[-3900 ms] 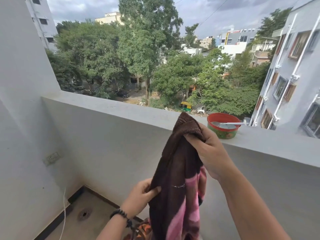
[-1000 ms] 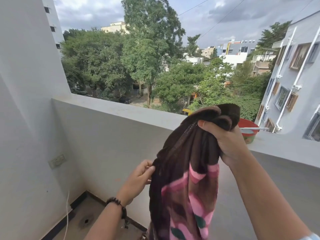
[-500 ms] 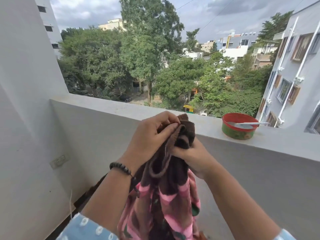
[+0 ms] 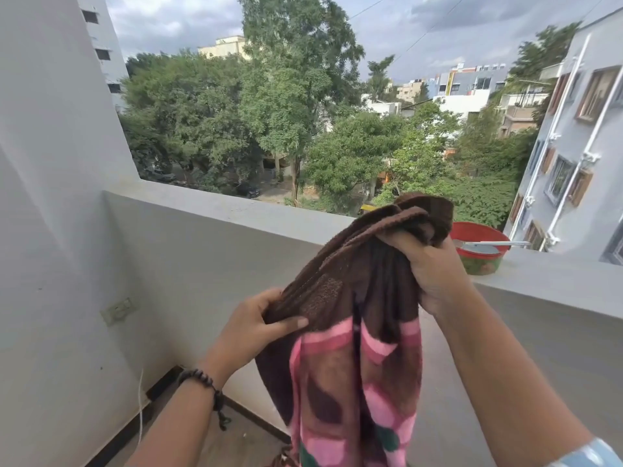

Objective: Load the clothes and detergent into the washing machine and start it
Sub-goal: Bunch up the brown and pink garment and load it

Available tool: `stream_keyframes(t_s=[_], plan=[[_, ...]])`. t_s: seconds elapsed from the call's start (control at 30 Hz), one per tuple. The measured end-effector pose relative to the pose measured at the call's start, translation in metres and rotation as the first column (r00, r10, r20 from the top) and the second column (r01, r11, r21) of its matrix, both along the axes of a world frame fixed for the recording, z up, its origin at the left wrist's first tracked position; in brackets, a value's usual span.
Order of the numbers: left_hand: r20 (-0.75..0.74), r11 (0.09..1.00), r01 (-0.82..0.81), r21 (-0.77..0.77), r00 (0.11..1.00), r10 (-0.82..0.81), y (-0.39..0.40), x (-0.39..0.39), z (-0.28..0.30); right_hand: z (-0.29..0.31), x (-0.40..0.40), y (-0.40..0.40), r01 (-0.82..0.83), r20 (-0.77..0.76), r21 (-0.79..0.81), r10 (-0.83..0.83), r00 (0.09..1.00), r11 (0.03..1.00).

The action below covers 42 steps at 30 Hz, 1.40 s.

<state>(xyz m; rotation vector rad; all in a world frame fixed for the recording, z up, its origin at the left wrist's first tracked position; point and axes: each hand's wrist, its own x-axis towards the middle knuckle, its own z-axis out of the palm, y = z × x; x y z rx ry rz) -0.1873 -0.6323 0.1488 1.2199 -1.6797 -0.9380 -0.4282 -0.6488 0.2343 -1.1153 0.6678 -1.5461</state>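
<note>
A brown towel with pink and green patterning [image 4: 357, 358] hangs in front of me on a balcony. My right hand [image 4: 435, 267] grips its bunched top edge, raised to about the height of the parapet. Lower and to the left, my left hand [image 4: 256, 326] pinches the brown hem, a beaded bracelet on that wrist. The cloth between the two hands slopes up to the right. No washing machine or detergent is in view.
A grey parapet wall [image 4: 215, 237] runs across in front of me. On its ledge at the right stands a red and green bowl [image 4: 482, 254] with a metal utensil across it. A socket plate [image 4: 118, 310] sits on the left wall; a floor drain area lies below.
Half a second ago both hands were bunched together at the towel's top. Now my left hand has slid down and left along the hem, and my right hand has lifted up and right.
</note>
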Motion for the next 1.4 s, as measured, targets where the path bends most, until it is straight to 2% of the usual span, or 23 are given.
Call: stream_keyframes(t_s=[0.07,0.13,0.2,0.3,0.4,0.5,0.57,0.63,0.77,0.87,1.0,1.07,1.1,1.17,1.23,1.33,1.4], plan=[[0.016,0.997,-0.071,0.032,0.997,0.070,0.001,0.013,-0.010,0.006,-0.009,-0.002,0.031,0.033,-0.027,-0.030,0.999,0.999],[-0.036,0.988,-0.144,0.046,0.989,0.146,0.002,0.025,-0.015,0.009,-0.018,-0.003,0.058,0.045,-0.056,-0.056,0.997,0.997],[-0.171,0.982,-0.184,0.050,0.967,0.190,0.002,0.032,-0.013,0.010,-0.022,-0.004,0.092,0.071,-0.059,-0.088,0.994,0.994],[-0.407,0.976,-0.209,0.054,0.888,0.213,-0.002,0.027,0.003,0.004,-0.016,-0.004,0.104,0.083,-0.012,-0.102,0.991,0.995],[-0.466,0.979,-0.203,0.007,0.866,0.183,-0.007,0.008,0.027,-0.004,0.001,0.001,0.043,0.042,0.043,-0.045,0.998,0.998],[-0.372,0.990,-0.112,-0.081,0.925,0.075,-0.009,-0.016,0.049,-0.018,0.023,0.006,-0.100,-0.104,0.075,0.107,0.989,0.992],[-0.201,0.974,-0.079,-0.212,0.979,0.036,-0.012,-0.027,0.058,-0.026,0.036,0.009,-0.189,-0.206,0.111,0.209,0.956,0.976],[-0.054,0.940,-0.100,-0.327,0.995,0.086,-0.014,-0.033,0.063,-0.028,0.041,0.009,-0.262,-0.232,0.136,0.288,0.929,0.955],[0.034,0.888,-0.180,-0.423,0.976,0.214,-0.012,-0.037,0.066,-0.031,0.039,0.007,-0.423,-0.299,0.104,0.434,0.850,0.900],[0.020,0.864,-0.204,-0.461,0.970,0.240,-0.009,-0.043,0.063,-0.033,0.047,0.012,-0.357,-0.323,0.136,0.382,0.866,0.924],[0.009,0.878,-0.229,-0.420,0.967,0.256,-0.011,-0.037,0.060,-0.030,0.048,0.014,-0.250,-0.373,0.119,0.277,0.886,0.961],[0.028,0.918,-0.181,-0.352,0.979,0.204,-0.012,-0.023,0.056,-0.024,0.043,0.013,-0.226,-0.382,0.089,0.243,0.892,0.970],[0.044,0.951,-0.111,-0.288,0.991,0.129,-0.011,-0.014,0.054,-0.020,0.039,0.012,-0.222,-0.371,0.061,0.228,0.900,0.973],[0.073,0.991,0.044,-0.129,0.997,-0.035,-0.008,0.005,0.048,-0.011,0.031,0.009,-0.206,-0.316,-0.003,0.194,0.929,0.979],[0.169,0.993,0.109,-0.049,0.981,-0.099,-0.005,0.019,0.042,-0.005,0.019,0.005,-0.159,-0.213,-0.025,0.150,0.965,0.987],[0.295,0.994,0.063,-0.089,0.955,-0.034,-0.003,0.032,0.032,0.005,0.003,-0.001,-0.105,-0.075,-0.020,0.103,0.992,0.994],[0.284,0.987,0.008,-0.160,0.958,0.039,-0.002,0.038,0.029,0.009,-0.002,-0.002,-0.092,-0.053,-0.031,0.090,0.995,0.995]])
